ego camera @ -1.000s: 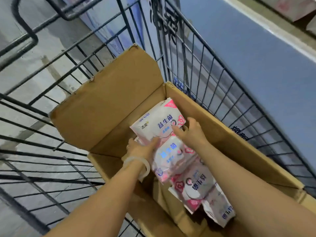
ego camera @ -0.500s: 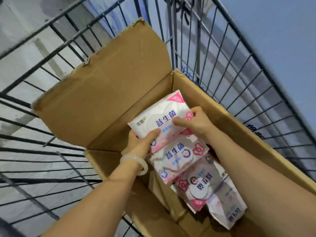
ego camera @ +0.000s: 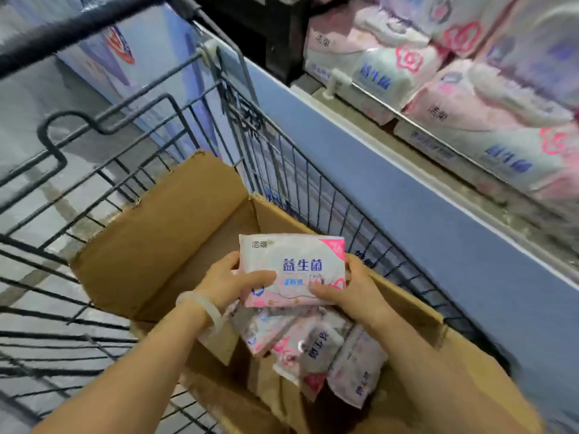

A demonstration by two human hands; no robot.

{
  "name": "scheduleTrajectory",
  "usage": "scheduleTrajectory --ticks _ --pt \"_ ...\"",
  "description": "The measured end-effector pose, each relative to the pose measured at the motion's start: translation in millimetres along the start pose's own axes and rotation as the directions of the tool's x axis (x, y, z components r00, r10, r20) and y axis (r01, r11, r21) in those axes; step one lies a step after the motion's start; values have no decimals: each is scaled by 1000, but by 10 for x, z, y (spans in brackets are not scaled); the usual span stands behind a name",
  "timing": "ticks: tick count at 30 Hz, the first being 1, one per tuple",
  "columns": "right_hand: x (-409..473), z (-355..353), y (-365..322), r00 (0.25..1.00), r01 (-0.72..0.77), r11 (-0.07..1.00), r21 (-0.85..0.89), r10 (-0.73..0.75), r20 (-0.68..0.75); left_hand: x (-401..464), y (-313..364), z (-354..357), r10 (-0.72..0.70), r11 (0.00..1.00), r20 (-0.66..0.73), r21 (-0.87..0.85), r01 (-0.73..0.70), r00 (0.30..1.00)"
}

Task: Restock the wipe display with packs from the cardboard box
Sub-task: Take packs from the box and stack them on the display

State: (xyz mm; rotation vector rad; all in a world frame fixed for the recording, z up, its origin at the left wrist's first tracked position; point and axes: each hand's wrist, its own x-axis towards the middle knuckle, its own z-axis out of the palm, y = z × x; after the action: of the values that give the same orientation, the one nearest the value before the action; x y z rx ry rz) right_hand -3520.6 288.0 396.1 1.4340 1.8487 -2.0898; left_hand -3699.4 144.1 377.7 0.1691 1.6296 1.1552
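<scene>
An open cardboard box [ego camera: 163, 233] sits inside a wire cart. Both hands hold a white and pink wipe pack [ego camera: 294, 264] with blue lettering above the box. My left hand [ego camera: 232, 285] grips the pack's left side, thumb across its front. On the right side my right hand [ego camera: 347, 292] clasps it. At least one more pack seems stacked beneath it in the same grip. Several loose packs [ego camera: 316, 349] lie deeper in the box. The wipe display [ego camera: 454, 89], stacked with matching packs, runs along the upper right.
The wire cart [ego camera: 131, 126] surrounds the box, its dark handle bar at the top left. A blue panel [ego camera: 423, 214] fronts the display beside the cart. A thin metal rail [ego camera: 407, 115] edges the shelf. Grey floor lies to the left.
The pack has come up out of the box and turned level in both hands. The view has swung up and right, so the display shelf now shows.
</scene>
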Motion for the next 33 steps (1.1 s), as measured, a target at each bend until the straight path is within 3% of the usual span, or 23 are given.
scheduleTrajectory --ticks 5,14,24,29,33 --pt "-600 -326 -117 969 74 997 15 -68 -238 -468 396 503 161 982 60 89 -166 985" --pt "-2196 -1421 -316 852 261 965 -34 -247 -461 -1358 914 1900 342 913 275 127 -387 899" --pt "-4109 -3018 107 681 359 929 -86 -324 -657 -2575 1013 4066 499 773 447 157 -614 743" --pt "-4569 -3609 68 565 420 895 -152 -388 -728 -2903 1274 4778 541 728 494 129 -673 681" --pt "-4640 -4037 -14 525 428 892 -145 -376 -763 -2973 1512 5266 571 628 556 179 -757 604"
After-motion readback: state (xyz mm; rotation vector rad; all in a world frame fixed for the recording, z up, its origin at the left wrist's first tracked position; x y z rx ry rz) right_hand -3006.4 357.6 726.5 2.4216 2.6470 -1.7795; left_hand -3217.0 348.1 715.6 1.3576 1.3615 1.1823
